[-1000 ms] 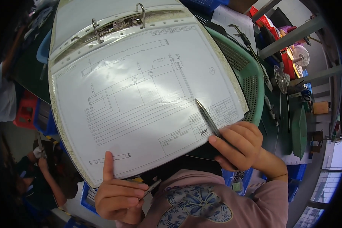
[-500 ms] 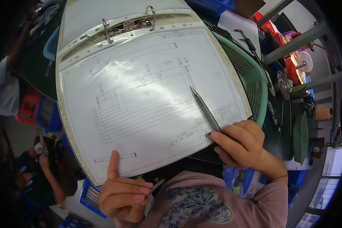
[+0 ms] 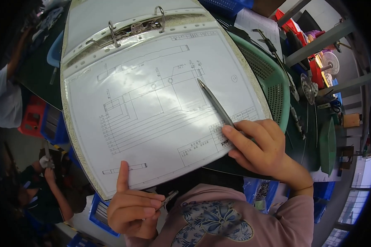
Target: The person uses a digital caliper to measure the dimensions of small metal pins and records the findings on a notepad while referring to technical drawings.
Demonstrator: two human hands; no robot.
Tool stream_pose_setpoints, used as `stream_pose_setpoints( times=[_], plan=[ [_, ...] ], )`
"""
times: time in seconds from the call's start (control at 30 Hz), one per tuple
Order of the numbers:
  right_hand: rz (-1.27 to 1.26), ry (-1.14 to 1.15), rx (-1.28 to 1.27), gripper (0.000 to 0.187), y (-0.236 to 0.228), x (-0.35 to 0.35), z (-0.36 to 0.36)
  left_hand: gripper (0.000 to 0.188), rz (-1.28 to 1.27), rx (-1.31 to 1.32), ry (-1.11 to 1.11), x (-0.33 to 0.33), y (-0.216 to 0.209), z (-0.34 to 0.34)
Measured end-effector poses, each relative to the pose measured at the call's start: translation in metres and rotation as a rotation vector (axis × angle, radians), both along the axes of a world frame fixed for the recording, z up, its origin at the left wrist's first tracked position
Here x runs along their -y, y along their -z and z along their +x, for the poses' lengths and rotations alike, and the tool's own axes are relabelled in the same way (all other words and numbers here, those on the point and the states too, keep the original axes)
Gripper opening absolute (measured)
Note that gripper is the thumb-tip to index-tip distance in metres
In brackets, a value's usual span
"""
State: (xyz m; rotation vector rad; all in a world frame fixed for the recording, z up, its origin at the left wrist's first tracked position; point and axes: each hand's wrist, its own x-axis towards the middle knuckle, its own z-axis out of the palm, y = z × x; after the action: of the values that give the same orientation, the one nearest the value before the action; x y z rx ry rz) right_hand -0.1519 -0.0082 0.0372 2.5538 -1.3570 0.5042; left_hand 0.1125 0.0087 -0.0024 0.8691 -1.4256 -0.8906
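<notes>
An open ring binder (image 3: 118,29) lies tilted before me, with a technical drawing (image 3: 86,142) in a glossy clear sleeve on top. My right hand (image 3: 261,148) grips a grey pen (image 3: 215,102), whose tip points at the right end of the drawn long shaft. Whether the tip touches the sleeve I cannot tell. At the page's lower left is my left hand (image 3: 132,212), its index finger stretched out beside a small drawn bar. Its thumb and other fingers pinch a small, slim metal part (image 3: 169,199), partly hidden by the fingers.
A green perforated basket (image 3: 279,88) stands against the binder's right side. Beyond it are a caliper (image 3: 272,46), a small fan (image 3: 307,88) and a green tray (image 3: 328,148). Blue bins (image 3: 101,214) sit low at the left, where another person's hand (image 3: 48,175) shows.
My right hand has moved the pen up and to the left, from beneath the drawn shaft to its right end. The left hand stays almost where it was.
</notes>
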Motion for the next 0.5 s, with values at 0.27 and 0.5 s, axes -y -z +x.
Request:
stream_pose_setpoints(
  times=[0.27,0.5],
  plan=[
    [-0.041,-0.033,0.069,0.030,0.0001,-0.0006,-0.0017,0.016,0.005,0.000,-0.011,-0.0005,-0.0003,-0.0008],
    [0.006,-0.028,0.119,0.036,0.0008,0.0051,-0.0062,0.017,0.018,0.007,-0.018,-0.0007,-0.0014,-0.0011]
  ],
)
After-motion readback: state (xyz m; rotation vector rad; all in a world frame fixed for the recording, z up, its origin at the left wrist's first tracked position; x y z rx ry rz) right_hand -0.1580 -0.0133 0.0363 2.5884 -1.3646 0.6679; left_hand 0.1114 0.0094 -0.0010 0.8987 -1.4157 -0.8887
